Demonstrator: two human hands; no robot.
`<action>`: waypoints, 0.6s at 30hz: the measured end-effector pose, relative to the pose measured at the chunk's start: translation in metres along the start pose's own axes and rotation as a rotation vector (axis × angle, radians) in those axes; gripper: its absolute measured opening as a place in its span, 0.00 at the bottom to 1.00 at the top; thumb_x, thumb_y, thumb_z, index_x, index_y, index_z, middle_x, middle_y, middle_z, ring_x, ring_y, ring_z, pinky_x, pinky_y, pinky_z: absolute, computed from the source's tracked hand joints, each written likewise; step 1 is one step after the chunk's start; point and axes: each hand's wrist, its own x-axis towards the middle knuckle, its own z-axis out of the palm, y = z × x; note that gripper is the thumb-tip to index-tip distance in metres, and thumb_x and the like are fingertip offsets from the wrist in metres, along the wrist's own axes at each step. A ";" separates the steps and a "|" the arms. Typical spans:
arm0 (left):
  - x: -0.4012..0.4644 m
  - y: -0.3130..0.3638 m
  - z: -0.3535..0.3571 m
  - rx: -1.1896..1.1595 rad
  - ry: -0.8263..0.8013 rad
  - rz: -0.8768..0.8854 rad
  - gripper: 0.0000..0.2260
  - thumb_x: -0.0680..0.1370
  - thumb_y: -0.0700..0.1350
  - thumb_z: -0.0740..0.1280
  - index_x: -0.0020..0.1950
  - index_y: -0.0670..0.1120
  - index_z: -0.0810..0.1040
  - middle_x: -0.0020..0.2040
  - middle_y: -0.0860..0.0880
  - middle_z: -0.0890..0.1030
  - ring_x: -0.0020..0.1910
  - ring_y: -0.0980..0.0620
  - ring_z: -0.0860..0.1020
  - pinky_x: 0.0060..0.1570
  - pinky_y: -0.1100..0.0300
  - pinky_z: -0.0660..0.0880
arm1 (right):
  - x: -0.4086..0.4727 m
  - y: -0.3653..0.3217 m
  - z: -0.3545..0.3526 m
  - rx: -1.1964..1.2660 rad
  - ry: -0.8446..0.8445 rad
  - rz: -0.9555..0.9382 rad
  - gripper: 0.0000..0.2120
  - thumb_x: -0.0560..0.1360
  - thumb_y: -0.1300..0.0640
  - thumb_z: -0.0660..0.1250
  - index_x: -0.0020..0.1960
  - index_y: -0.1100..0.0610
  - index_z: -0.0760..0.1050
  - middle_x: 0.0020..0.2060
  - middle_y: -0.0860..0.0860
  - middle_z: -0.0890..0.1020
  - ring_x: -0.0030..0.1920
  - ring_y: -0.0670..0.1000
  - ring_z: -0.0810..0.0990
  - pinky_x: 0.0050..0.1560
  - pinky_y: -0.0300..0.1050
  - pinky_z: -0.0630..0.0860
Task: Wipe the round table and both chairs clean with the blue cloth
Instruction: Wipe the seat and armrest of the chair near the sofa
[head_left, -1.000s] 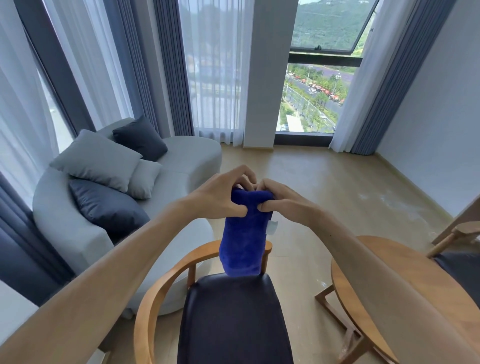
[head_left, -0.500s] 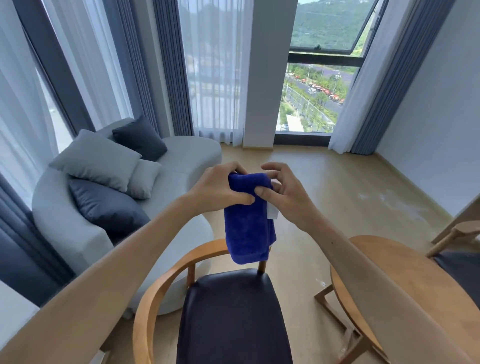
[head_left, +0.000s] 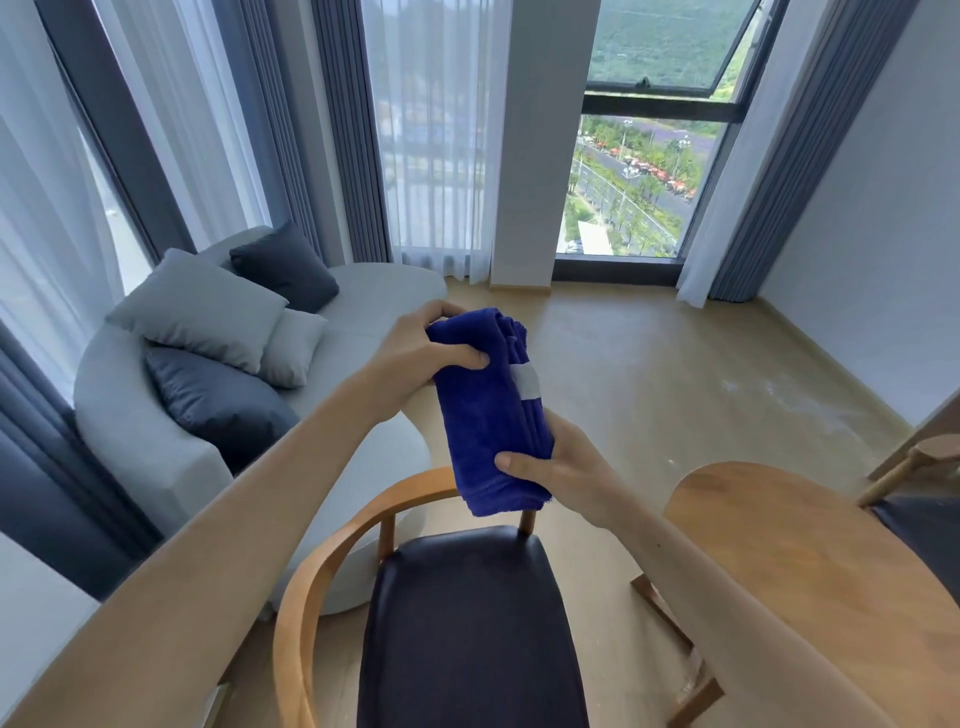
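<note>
Filling the left of the room, a curved pale grey sofa (head_left: 156, 441) carries grey and dark cushions, well apart from the work. Nearer, at the right edge, the round light wooden tabletop (head_left: 789, 561) is partly covered by the right forearm, and beyond it only a corner of a second wooden chair (head_left: 914, 478) shows. Directly below the hands stands the wooden armchair with a curved backrest and dark padded seat (head_left: 467, 634).

Above that chair's backrest, in the air and touching no furniture, hangs the folded blue terry cloth (head_left: 488, 415), with a small white label (head_left: 527, 382) on its right edge. The left hand (head_left: 415, 353) grips the top of the cloth, thumb across the front and fingers curled behind. The right hand (head_left: 561, 462) pinches the lower part, thumb on the front face.

Judging by its thick drape, the cloth is light, soft and limp, with no risk of breaking; it will sag wherever unsupported. A flat palm over the folded pad, fingers wrapped round one edge, would likely give the firmest wiping hold.
</note>
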 end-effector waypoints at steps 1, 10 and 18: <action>-0.002 -0.005 0.003 -0.064 0.021 -0.018 0.22 0.67 0.37 0.76 0.56 0.50 0.74 0.55 0.46 0.80 0.53 0.46 0.79 0.46 0.55 0.80 | -0.001 0.001 0.003 0.024 0.005 0.012 0.25 0.71 0.58 0.74 0.65 0.55 0.69 0.56 0.53 0.81 0.55 0.53 0.81 0.53 0.49 0.81; -0.021 -0.037 0.020 -0.294 0.048 -0.115 0.24 0.69 0.35 0.74 0.62 0.46 0.73 0.56 0.45 0.80 0.55 0.44 0.79 0.47 0.53 0.79 | -0.001 -0.005 0.020 0.234 0.089 0.090 0.22 0.72 0.61 0.73 0.63 0.54 0.70 0.53 0.53 0.83 0.51 0.54 0.83 0.46 0.47 0.81; -0.031 -0.075 0.002 -0.194 0.047 -0.122 0.20 0.73 0.35 0.72 0.62 0.45 0.71 0.55 0.45 0.80 0.55 0.47 0.79 0.51 0.55 0.78 | -0.010 0.021 0.035 0.083 0.098 0.112 0.25 0.75 0.67 0.68 0.67 0.50 0.67 0.55 0.50 0.81 0.52 0.51 0.82 0.48 0.46 0.81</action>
